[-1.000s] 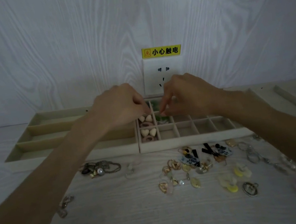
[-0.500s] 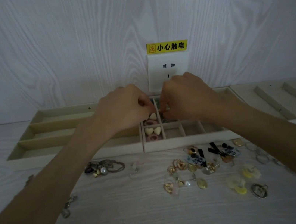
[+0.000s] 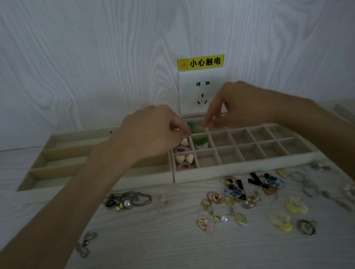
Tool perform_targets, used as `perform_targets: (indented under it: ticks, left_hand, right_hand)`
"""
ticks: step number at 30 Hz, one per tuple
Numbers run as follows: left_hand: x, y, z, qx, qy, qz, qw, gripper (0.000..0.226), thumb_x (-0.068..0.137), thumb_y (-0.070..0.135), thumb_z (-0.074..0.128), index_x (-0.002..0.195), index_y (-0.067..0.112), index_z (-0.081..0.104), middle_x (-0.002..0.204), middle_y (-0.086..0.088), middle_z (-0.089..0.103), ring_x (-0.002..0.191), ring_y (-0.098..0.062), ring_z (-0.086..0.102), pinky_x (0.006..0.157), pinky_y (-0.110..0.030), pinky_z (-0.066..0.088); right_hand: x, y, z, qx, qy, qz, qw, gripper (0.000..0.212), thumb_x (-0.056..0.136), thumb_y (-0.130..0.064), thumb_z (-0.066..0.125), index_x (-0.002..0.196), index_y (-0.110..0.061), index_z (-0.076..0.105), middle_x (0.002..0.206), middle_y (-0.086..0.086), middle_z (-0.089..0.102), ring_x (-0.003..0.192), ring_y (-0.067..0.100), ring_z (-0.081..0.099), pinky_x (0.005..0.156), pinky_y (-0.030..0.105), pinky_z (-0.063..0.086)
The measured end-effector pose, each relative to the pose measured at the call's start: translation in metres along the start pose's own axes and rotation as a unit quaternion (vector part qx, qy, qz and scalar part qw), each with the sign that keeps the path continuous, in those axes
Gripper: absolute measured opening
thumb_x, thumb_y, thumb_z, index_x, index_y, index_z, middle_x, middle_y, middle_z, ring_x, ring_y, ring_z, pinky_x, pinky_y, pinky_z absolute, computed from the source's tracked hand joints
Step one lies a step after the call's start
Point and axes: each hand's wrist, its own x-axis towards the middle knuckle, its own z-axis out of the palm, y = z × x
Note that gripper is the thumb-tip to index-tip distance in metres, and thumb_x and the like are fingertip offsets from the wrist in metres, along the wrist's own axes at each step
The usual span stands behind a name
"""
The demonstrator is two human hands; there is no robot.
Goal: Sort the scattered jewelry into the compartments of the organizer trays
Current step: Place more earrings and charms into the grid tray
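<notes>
Head view: left hand [image 3: 153, 133] and right hand [image 3: 240, 107] poised over back cells of gridded organizer tray [image 3: 244, 166], fingertips pinched on a small green-and-pale piece [image 3: 196, 127], exact grip unclear; heart pieces [image 3: 183, 158] in left column; scattered jewelry [image 3: 240, 196] on table [image 3: 157, 265] before trays.

beige trays [image 3: 244, 166], yellow sign [image 3: 200, 62], white wood-grain table [image 3: 159, 260]
</notes>
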Motion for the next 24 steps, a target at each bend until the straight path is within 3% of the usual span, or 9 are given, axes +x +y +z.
perform_targets:
  ticks: [4, 9, 12, 16, 20, 24]
  left_hand:
    - [0.005, 0.012, 0.008, 0.045, -0.023, 0.032, 0.998, 0.034, 0.091, 0.027, 0.046, 0.112, 0.048, 0.063, 0.072, 0.017, 0.041, 0.080, -0.009, 0.050, 0.066, -0.024, 0.036]
    - [0.010, 0.017, 0.015, 0.073, -0.048, 0.048, 0.995, 0.035, 0.091, 0.024, 0.047, 0.112, 0.046, 0.064, 0.069, 0.018, 0.043, 0.080, -0.009, 0.049, 0.055, -0.023, 0.031]
    - [0.009, 0.012, 0.016, 0.086, -0.031, 0.051, 0.994, 0.034, 0.092, 0.024, 0.046, 0.112, 0.045, 0.064, 0.073, 0.018, 0.048, 0.074, -0.009, 0.047, 0.053, -0.023, 0.030]
    - [0.010, 0.005, 0.017, 0.052, -0.034, 0.039, 0.997, 0.029, 0.093, 0.028, 0.049, 0.110, 0.044, 0.066, 0.068, 0.020, 0.042, 0.077, -0.010, 0.052, 0.059, -0.024, 0.036]
    - [0.009, 0.002, 0.019, 0.024, -0.008, 0.019, 1.000, 0.025, 0.091, 0.030, 0.051, 0.100, 0.043, 0.071, 0.069, 0.020, 0.049, 0.075, -0.010, 0.055, 0.062, -0.024, 0.041]
    - [0.008, 0.012, 0.017, 0.093, 0.023, 0.039, 0.995, 0.029, 0.088, 0.026, 0.050, 0.098, 0.044, 0.070, 0.093, 0.011, 0.063, 0.083, -0.013, 0.057, 0.064, -0.025, 0.036]
  right_hand:
    - [-0.007, -0.006, 0.002, -0.151, 0.005, -0.026, 0.988, 0.029, 0.088, -0.016, 0.055, 0.099, -0.038, 0.070, 0.100, -0.008, 0.063, 0.098, 0.013, 0.055, 0.078, 0.029, 0.043]
    - [-0.007, -0.008, 0.012, -0.208, 0.010, -0.044, 0.977, 0.043, 0.085, -0.007, 0.049, 0.108, -0.038, 0.067, 0.095, -0.006, 0.059, 0.085, 0.011, 0.038, 0.069, 0.025, 0.023]
    - [-0.007, -0.006, 0.017, -0.204, 0.008, -0.045, 0.978, 0.044, 0.086, -0.007, 0.048, 0.112, -0.038, 0.066, 0.082, -0.010, 0.044, 0.085, 0.011, 0.035, 0.073, 0.026, 0.023]
    - [-0.008, -0.003, 0.019, -0.189, 0.003, -0.039, 0.981, 0.041, 0.087, -0.010, 0.048, 0.112, -0.037, 0.066, 0.084, -0.011, 0.045, 0.091, 0.013, 0.041, 0.076, 0.026, 0.024]
    - [-0.009, -0.003, 0.018, -0.172, 0.008, -0.040, 0.984, 0.039, 0.085, -0.010, 0.051, 0.106, -0.038, 0.069, 0.070, -0.018, 0.035, 0.085, 0.010, 0.039, 0.075, 0.026, 0.024]
    - [-0.006, -0.010, 0.022, -0.208, 0.026, -0.051, 0.976, 0.030, 0.086, -0.014, 0.050, 0.099, -0.031, 0.071, 0.080, -0.008, 0.049, 0.085, 0.014, 0.041, 0.074, 0.028, 0.025]
